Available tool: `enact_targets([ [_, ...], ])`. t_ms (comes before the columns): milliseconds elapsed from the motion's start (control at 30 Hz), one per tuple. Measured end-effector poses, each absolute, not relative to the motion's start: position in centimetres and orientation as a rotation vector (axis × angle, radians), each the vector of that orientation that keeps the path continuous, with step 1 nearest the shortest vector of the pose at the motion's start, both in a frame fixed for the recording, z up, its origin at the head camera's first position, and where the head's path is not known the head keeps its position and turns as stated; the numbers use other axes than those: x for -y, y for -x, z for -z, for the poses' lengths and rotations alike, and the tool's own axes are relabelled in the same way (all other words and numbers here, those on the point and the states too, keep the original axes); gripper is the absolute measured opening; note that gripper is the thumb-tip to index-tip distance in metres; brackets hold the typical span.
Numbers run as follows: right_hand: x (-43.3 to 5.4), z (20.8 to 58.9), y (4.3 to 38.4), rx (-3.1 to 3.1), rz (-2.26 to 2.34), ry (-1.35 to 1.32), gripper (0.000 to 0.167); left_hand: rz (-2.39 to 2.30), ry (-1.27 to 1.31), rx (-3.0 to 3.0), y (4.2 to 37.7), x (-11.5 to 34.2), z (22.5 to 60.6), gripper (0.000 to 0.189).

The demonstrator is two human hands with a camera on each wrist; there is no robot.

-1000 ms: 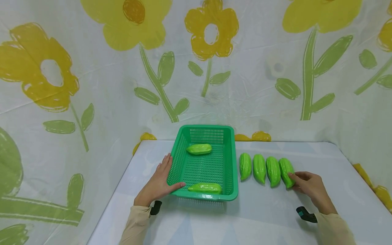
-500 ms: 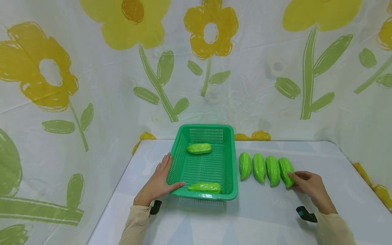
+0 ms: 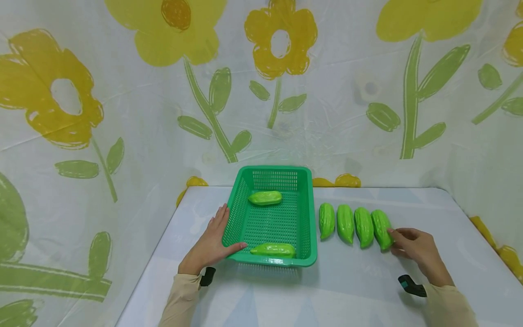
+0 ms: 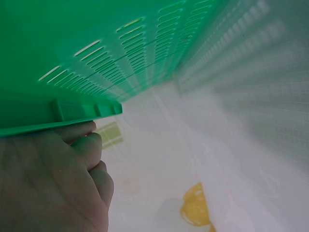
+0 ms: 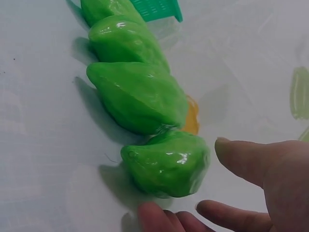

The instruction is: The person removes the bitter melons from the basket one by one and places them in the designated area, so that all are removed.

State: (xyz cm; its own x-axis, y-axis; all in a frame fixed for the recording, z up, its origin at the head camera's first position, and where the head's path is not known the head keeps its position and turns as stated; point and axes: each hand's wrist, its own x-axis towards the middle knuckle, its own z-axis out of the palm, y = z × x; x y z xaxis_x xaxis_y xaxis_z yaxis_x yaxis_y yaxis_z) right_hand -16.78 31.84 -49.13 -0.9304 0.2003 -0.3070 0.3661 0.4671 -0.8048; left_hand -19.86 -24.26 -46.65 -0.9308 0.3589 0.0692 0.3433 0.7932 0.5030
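Note:
A green perforated plastic basket holds two glossy green ridged bitter melons, one bitter melon at the back and another bitter melon at the near end. My left hand rests along the basket's left side, fingers straight against the outside and thumb over the near-left corner. To the right of the basket several bitter melons stand in a row. At the row's right end, my right hand is beside the last bitter melon. In the right wrist view, a gap shows between thumb and that melon.
The other row melons are the left bitter melon, the second bitter melon and the third bitter melon. They lie on a pale table. A flower-print curtain hangs behind the table and at its sides.
My right hand has shifted slightly right, its thumb drawing back from the rightmost bitter melon. The left hand, basket and melons have kept their places.

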Motion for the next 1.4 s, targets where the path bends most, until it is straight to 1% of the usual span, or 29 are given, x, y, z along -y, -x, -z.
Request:
enact_targets([
  [333, -32.3, 48.4, 16.8, -2.584, 1.415, -0.526, 0.095, -0.832, -0.579, -2.943, 19.8, 24.3, 46.7, 0.118],
  [667, -31.8, 47.0, 16.7, -2.694, 1.412, -0.5, 0.086, -0.829, -0.579, -2.943, 19.8, 24.4, 46.7, 0.118],
  [1067, -28.4, 44.1, 16.8, -2.869, 1.399, -0.398, 0.076, -0.825, -0.579, -2.94, 19.9, 24.3, 46.6, 0.118],
  [1400, -25.1, 41.7, 16.8, -2.907, 1.422, -0.222, 0.068, -0.813, -0.577, -2.941, 19.9, 24.3, 46.6, 0.119],
])
